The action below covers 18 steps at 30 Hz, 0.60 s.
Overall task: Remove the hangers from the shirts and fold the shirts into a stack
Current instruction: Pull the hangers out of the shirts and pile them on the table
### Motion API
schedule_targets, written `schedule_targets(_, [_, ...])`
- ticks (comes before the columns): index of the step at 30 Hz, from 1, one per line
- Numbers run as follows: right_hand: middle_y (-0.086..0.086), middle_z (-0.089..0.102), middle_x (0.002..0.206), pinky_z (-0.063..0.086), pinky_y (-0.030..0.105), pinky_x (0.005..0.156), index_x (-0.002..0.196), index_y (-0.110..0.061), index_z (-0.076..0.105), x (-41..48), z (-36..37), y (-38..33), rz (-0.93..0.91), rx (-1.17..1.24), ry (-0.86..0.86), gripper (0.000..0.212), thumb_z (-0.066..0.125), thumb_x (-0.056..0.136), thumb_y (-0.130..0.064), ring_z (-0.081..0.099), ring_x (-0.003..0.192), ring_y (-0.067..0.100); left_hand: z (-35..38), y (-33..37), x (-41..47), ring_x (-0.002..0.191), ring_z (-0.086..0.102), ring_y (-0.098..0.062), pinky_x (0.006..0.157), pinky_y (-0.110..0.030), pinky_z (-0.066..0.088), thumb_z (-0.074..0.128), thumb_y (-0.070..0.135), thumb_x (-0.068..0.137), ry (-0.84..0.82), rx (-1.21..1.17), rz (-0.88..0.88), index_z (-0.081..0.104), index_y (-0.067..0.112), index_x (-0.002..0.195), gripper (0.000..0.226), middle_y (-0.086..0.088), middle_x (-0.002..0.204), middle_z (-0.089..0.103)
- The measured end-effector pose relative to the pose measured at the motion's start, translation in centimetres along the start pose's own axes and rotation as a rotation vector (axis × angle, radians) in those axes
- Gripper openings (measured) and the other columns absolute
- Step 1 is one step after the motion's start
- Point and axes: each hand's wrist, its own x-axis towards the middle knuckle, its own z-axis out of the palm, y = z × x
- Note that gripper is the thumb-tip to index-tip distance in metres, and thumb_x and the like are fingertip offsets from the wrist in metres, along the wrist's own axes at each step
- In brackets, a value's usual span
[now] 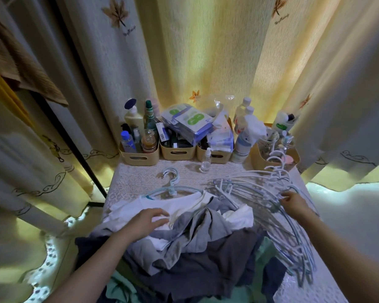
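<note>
White shirt tops the heap of shirts on the near half of the lace-covered table, its collar end pointing away from you. 1 pale blue hanger is in its neck; above it approx. 2–3 hooks overlap, so can't tell if more hangers sit beneath. Heap count is unclear: 1 white, at least 1 grey, 1 dark piece below, plus green cloth cut off by the bottom edge, all crumpled into ea. other.

Your left hand lies flat on the white shirt, fingers loosely spread, gripping nothing. Your right hand reaches into the loose hangers fanned out on the table's right side, just beside the heap; fingertips are among the rods, but can't tell if they pinch one or only touch. Those hangers are too tangled & blurred to count.

Farther back: 1 small clear bottle stands alone, then 4 beige bins in a row w/ bottles & packets, labels unreadable. Curtains w/ leaf prints hang behind & to both sides.
</note>
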Motion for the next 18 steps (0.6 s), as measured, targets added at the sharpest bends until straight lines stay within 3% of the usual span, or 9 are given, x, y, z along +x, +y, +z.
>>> schedule_targets(2, [0.024, 0.060, 0.123, 0.042, 0.036, 0.091, 0.118, 0.003, 0.060, -0.1, 0.2, -0.8, 0.031, -0.002, 0.024, 0.030, 0.056, 0.091, -0.009, 0.054, 0.116, 0.038, 0.4, -0.7, 0.3, 0.123, 0.046, -0.019, 0.100, -0.033, 0.041, 0.064, 0.039, 0.088, 0.248, 0.139, 0.012, 0.049, 0.028, 0.129, 0.045, 0.004, 0.129, 0.050])
schedule_targets(4, [0.028, 0.061, 0.100, 0.042, 0.036, 0.077, 0.095, 0.004, 0.063, -0.5, 0.2, -2.1, 0.071, 0.042, 0.066, 0.013, 0.054, 0.087, -0.002, 0.057, 0.103, 0.040, 0.3, -1.2, 0.8, 0.133, 0.035, -0.025, 0.108, -0.037, 0.031, 0.064, 0.043, 0.085, 0.474, 0.320, -0.078, 0.037, 0.016, 0.141, 0.067, -0.005, 0.142, 0.040])
schedule_targets(5, [0.025, 0.055, 0.083, 0.038, 0.035, 0.066, 0.078, 0.001, 0.057, -0.7, 0.3, -3.0, 0.077, 0.086, 0.104, 0.008, 0.052, 0.085, 0.002, 0.056, 0.091, 0.040, 0.2, -1.4, 1.1, 0.136, 0.032, -0.027, 0.110, -0.038, 0.027, 0.062, 0.045, 0.086, 0.512, 0.343, -0.158, 0.031, 0.012, 0.144, 0.073, -0.008, 0.146, 0.036])
schedule_targets(7, [0.019, 0.050, 0.072, 0.033, 0.033, 0.060, 0.066, -0.005, 0.047, -1.5, 0.9, -4.9, 0.041, 0.183, 0.235, 0.018, 0.050, 0.081, 0.006, 0.051, 0.075, 0.036, 0.1, -1.6, 1.7, 0.135, 0.034, -0.029, 0.109, -0.039, 0.028, 0.054, 0.046, 0.091, 0.496, 0.318, -0.280, 0.031, 0.008, 0.143, 0.069, -0.012, 0.146, 0.037])
schedule_targets(10, [0.023, 0.060, 0.090, 0.042, 0.036, 0.074, 0.087, 0.001, 0.062, -3.0, 2.9, -8.3, -0.136, 0.234, 0.277, 0.011, 0.052, 0.084, 0.004, 0.058, 0.089, 0.037, -0.1, -1.7, 2.2, 0.125, 0.043, -0.031, 0.102, -0.039, 0.037, 0.049, 0.042, 0.094, 0.483, 0.358, -0.309, 0.042, 0.008, 0.136, 0.054, -0.014, 0.136, 0.046])
schedule_targets(12, [0.021, 0.064, 0.102, 0.045, 0.037, 0.084, 0.100, 0.004, 0.064, -3.9, 4.9, -10.6, -0.286, 0.207, 0.149, 0.019, 0.052, 0.086, 0.003, 0.059, 0.097, 0.034, -0.8, -1.7, 2.3, 0.124, 0.043, -0.032, 0.100, -0.040, 0.037, 0.051, 0.039, 0.094, 0.474, 0.376, -0.316, 0.042, 0.010, 0.135, 0.051, -0.013, 0.135, 0.047])
schedule_targets(15, [0.018, 0.065, 0.113, 0.043, 0.031, 0.087, 0.109, 0.002, 0.065, -4.8, 7.5, -13.5, -0.476, 0.081, -0.102, 0.025, 0.050, 0.089, -0.001, 0.059, 0.105, 0.030, -2.3, -2.0, 2.3, 0.120, 0.049, -0.031, 0.095, -0.040, 0.039, 0.056, 0.044, 0.090, 0.438, 0.434, -0.363, 0.045, 0.014, 0.126, 0.048, -0.012, 0.127, 0.054])
schedule_targets(18, [0.012, 0.055, 0.134, 0.039, 0.029, 0.096, 0.132, -0.005, 0.051, -4.8, 9.2, -14.9, -0.459, -0.037, -0.314, 0.039, 0.045, 0.093, -0.005, 0.051, 0.123, 0.026, -3.3, -2.6, 2.1, 0.111, 0.056, -0.030, 0.086, -0.036, 0.043, 0.057, 0.051, 0.088, 0.335, 0.367, -0.381, 0.048, 0.014, 0.115, 0.047, -0.011, 0.118, 0.060])
